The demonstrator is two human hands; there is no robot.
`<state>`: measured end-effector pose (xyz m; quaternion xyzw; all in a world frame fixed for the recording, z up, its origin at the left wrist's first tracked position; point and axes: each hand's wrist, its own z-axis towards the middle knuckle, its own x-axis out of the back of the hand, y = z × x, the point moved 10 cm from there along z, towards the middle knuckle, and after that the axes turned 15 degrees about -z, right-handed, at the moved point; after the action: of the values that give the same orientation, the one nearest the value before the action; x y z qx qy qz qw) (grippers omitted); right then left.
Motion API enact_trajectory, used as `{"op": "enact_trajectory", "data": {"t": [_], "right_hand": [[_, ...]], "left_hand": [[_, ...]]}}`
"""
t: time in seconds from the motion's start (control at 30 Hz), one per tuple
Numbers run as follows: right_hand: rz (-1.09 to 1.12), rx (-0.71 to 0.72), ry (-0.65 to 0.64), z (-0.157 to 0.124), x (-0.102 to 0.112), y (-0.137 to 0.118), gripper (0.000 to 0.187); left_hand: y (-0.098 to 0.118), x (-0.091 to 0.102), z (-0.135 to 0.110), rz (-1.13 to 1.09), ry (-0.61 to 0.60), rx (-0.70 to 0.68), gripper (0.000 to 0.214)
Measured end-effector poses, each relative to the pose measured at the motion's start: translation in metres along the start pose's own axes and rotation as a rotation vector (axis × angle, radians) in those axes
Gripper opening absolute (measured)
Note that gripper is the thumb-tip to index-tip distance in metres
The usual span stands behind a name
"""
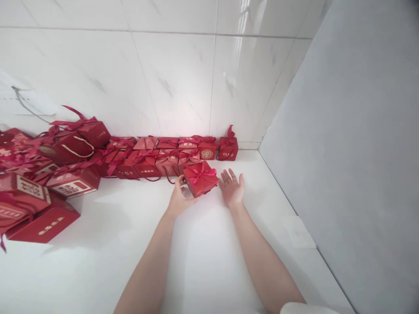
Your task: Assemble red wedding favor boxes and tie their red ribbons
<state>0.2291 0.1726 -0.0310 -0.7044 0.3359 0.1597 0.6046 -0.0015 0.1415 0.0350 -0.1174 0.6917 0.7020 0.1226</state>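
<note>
The left hand's [180, 198] thumb and fingers pinch the near and left sides of a glossy red card box topped with a satin ribbon bow [199, 179], gripping it from about eight o'clock; whether its underside meets the smooth white work surface [209, 261] cannot be told. At three to four o'clock, the right hand [232, 189] lies palm up with fingers loosely spread and thumb apart, its fingertips just beside the box, contact unclear. From ten to eleven o'clock runs a front row of small red card boxes with twisted cords and ribbons [145, 165], standing against a similar back row [168, 143], which reaches farther right and ends at a squarish gold-printed red box [228, 149] between one and two o'clock. The lining-up looks well advanced, I judge, though the held box has no place in either row and the loose heap of red cartons [49, 172] at nine o'clock seems left to sort. That heap mixes slanted, wedge-like shapes, white printed panels, crumpled ribbon and a dark red box with a cream rope handle [73, 148]. Shiny marble-veined tiles [183, 83] fill twelve o'clock; a matte grey panel [356, 131] rises toward three.
</note>
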Motion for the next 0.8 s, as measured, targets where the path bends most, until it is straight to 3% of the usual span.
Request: {"op": "enact_trajectory", "data": {"t": [0.1, 0.17, 0.27, 0.37, 0.47, 0.53, 0.67, 0.73, 0.8], "right_hand": [[0.025, -0.031, -0.042, -0.002, -0.006, 0.007, 0.044], [0.034, -0.046, -0.069, -0.003, -0.011, 0.011, 0.041], [0.037, -0.061, -0.111, -0.006, -0.017, 0.014, 0.039], [0.034, -0.069, -0.136, -0.009, -0.021, 0.014, 0.039], [0.031, -0.079, -0.134, -0.011, -0.02, 0.014, 0.038], [0.022, -0.078, -0.116, -0.01, -0.017, 0.016, 0.037], [-0.006, -0.01, -0.04, -0.012, -0.012, 0.005, 0.024], [-0.018, 0.059, -0.019, -0.023, -0.023, -0.016, 0.019], [-0.043, 0.159, -0.062, -0.048, -0.049, -0.05, 0.017]], "left_hand": [[0.016, -0.007, -0.011, 0.212, -0.166, 0.049, 0.088], [0.024, -0.006, -0.026, 0.367, -0.255, 0.248, 0.075], [0.058, 0.01, -0.056, 0.638, -0.221, 0.475, 0.065], [0.11, 0.0, -0.076, 0.759, -0.202, 0.374, 0.062], [0.145, -0.005, -0.086, 0.897, -0.058, 0.21, 0.062], [0.148, -0.015, -0.085, 0.926, -0.033, 0.141, 0.063], [0.127, -0.063, -0.063, 0.685, -0.24, -0.021, 0.063], [0.116, -0.084, -0.049, 0.474, -0.331, -0.129, 0.067], [0.101, -0.096, -0.039, 0.358, -0.39, -0.173, 0.071]]}}
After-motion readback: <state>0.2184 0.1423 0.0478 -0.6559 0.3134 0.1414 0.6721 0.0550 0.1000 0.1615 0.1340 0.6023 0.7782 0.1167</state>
